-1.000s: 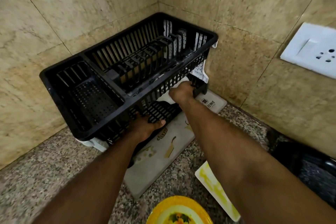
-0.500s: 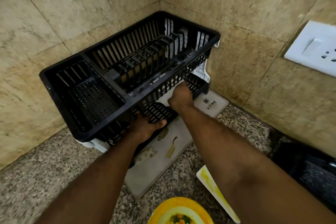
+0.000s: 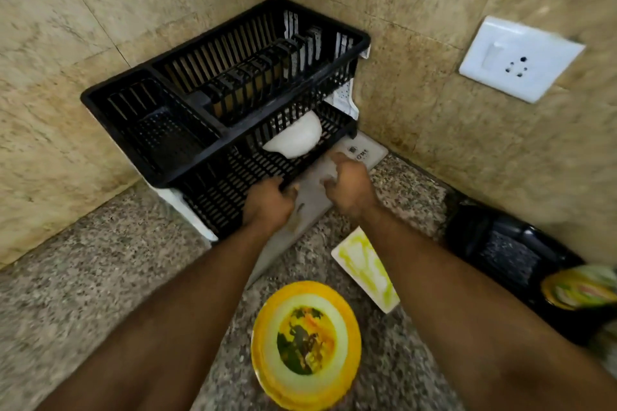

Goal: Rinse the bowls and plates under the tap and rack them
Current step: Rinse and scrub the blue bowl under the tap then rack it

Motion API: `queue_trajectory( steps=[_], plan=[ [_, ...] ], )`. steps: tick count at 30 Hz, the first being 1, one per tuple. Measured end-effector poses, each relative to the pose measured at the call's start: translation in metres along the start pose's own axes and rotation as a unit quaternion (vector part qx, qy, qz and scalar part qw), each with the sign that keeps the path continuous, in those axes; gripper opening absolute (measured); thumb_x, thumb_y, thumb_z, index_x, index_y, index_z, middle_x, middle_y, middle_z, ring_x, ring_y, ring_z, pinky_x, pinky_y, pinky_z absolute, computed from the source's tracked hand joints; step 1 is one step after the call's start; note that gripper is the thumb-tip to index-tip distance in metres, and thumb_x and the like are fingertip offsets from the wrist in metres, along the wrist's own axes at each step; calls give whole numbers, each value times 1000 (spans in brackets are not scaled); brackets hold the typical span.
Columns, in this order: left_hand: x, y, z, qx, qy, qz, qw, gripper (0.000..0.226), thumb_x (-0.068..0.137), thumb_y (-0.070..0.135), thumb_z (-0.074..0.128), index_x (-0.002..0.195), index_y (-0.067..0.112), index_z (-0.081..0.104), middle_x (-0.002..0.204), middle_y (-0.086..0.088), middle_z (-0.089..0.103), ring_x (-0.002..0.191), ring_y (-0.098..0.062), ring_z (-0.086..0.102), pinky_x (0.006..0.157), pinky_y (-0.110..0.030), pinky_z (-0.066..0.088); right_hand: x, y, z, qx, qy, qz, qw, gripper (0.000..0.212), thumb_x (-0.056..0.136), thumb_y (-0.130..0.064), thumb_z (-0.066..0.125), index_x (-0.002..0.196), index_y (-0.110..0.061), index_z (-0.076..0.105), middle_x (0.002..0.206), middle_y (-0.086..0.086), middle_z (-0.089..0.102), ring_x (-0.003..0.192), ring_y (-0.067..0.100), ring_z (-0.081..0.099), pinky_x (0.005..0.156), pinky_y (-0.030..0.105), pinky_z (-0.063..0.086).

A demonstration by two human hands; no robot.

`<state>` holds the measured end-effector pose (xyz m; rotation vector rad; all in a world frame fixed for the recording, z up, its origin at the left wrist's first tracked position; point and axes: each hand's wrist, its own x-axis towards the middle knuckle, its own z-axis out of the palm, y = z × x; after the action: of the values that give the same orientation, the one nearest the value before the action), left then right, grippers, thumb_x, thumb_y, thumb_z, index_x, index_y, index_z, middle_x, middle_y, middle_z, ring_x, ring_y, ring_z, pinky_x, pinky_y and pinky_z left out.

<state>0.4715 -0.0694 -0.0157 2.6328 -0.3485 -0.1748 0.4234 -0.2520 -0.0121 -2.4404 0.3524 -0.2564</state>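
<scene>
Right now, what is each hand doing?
Left hand: fingers curled round the front edge of the black rack's lower shelf.
Right hand: loosely curled, holding nothing, just clear of the rack.

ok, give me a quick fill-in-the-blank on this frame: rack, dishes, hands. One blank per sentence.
1. The white bowl sits upside down on the rack's ____ tier.
2. The round plate on the counter has a ____ rim.
3. The left hand grips the front edge of the ____.
4. The right hand holds ____.

Missing: lower; yellow; rack; nothing
</scene>
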Motion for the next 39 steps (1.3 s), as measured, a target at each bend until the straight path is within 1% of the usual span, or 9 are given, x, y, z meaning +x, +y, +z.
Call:
queue_trajectory(
  steps=[4,6,9,13,19,23,28,34,39],
  plan=[
    [-62,43,3,-36,-19,74,996,41,88,39,67,112,7,72,112,-18,74,106,-36,69,90,-38,53,-71,14,-45,-38,-37,4,999,12,80,-17,64,90,-9,66,86,17,70,80,38,66,66,39,49],
    [-96,61,10,-51,-35,97,993,40,83,45,61,96,9,73,98,-16,75,94,-36,71,79,-39,55,-104,20,-64,-49,-56,21,997,11,81,-15,69,74,-14,60,75,11,65,74,33,62,69,40,45],
    [-148,93,22,-90,-80,106,987,38,86,46,72,102,12,77,104,-10,77,100,-27,72,85,-36,55,-156,37,-93,-47,-56,92,993,26,80,-22,78,101,-8,74,96,8,74,90,26,69,76,28,50],
    [-208,130,36,-99,-127,143,977,52,83,50,69,119,12,76,122,-6,75,117,-25,68,102,-37,52,-227,55,-134,-26,-44,118,992,18,79,-18,75,93,-8,75,85,6,74,78,21,69,65,27,47],
    [-270,167,54,-61,-180,148,971,47,90,43,68,125,12,73,123,-12,72,116,-32,66,97,-37,52,-298,79,-172,-48,6,155,987,24,80,-21,63,95,-5,73,94,14,74,87,34,69,77,43,58],
    [-294,180,77,-72,-215,142,963,44,86,44,65,105,5,71,99,-19,72,97,-38,67,74,-40,50,-331,102,-178,-101,41,268,957,18,77,-17,64,94,-15,68,94,10,69,90,34,66,71,36,56],
    [-309,184,98,-88,-225,105,965,48,89,28,76,131,8,63,110,-17,74,103,-34,68,81,-33,48,-357,131,-171,-75,23,295,952,44,78,-10,70,121,-12,62,111,15,70,106,37,65,84,38,53],
    [-318,191,105,-81,-206,65,973,70,83,28,81,144,10,53,104,-14,75,102,-33,69,82,-36,51,-380,136,-178,-20,88,322,942,38,72,-4,71,109,-11,66,102,15,73,97,37,68,79,39,55],
    [-343,234,112,-172,-191,23,966,37,80,18,83,114,10,71,96,-11,76,89,-28,74,78,-34,59,-423,153,-216,65,170,352,918,38,66,-5,73,103,-10,70,92,9,75,87,27,70,71,29,52]
  ],
)
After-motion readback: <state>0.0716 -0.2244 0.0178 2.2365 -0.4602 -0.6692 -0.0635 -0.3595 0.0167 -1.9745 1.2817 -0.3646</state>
